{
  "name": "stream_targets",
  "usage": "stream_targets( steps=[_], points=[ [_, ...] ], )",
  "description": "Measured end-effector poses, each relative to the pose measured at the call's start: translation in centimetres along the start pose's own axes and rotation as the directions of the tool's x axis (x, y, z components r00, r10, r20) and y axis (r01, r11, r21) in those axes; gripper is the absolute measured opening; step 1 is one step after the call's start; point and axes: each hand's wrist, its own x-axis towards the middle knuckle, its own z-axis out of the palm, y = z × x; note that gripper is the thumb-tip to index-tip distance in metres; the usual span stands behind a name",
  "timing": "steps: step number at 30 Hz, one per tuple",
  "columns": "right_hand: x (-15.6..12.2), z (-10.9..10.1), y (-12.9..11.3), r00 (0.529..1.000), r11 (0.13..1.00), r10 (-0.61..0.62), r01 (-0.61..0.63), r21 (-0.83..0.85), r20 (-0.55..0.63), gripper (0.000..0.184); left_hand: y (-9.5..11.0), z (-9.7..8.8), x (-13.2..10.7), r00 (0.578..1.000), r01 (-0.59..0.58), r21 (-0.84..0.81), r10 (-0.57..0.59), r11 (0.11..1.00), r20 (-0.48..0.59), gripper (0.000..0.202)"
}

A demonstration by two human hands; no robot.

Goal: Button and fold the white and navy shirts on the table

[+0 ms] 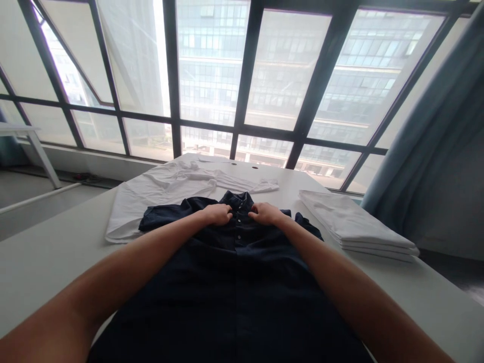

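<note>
A dark navy button-up shirt (236, 292) lies front up on the white table, its collar at the far end and its short sleeves spread to both sides. Small pale buttons run down its middle. My left hand (219, 214) grips the cloth just below the collar, left of the button line, with fingers curled. Opposite it, my right hand (263, 214) pinches the cloth on the other side of the buttons. My forearms cover parts of the shirt's sides, and the fingertips are partly hidden in the fabric.
A crumpled white garment (162, 184) spreads over the table (49, 257) at the back left. At the right sits a stack of folded white cloth (355, 219). Beyond are large windows, with a blue-grey curtain (419, 146) on the right and another white table (41, 151) on the left.
</note>
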Motion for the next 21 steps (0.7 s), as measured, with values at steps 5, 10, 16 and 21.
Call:
stream_targets(
  steps=[5,10,16,21],
  points=[
    [2.7,0.0,-0.3,0.981,1.000,0.023,-0.019,0.025,-0.192,0.058,0.5,-1.8,3.0,0.993,0.054,0.090,-0.044,0.995,-0.113,0.064],
    [4.9,0.6,-0.7,0.988,0.999,-0.036,0.038,0.011,-0.152,0.045,0.1,-1.8,5.3,0.999,-0.015,0.165,0.020,0.986,-0.027,0.053],
    [5.2,0.2,-0.5,0.969,0.991,0.128,-0.115,0.072,-0.213,0.044,-0.2,-2.1,5.7,0.993,0.064,0.132,-0.049,0.989,-0.110,0.030],
    [4.9,1.1,-0.2,0.910,0.953,0.184,-0.074,0.292,-0.370,0.035,0.5,-2.0,7.1,0.909,0.367,-0.078,-0.375,0.927,-0.183,0.065]
  ],
)
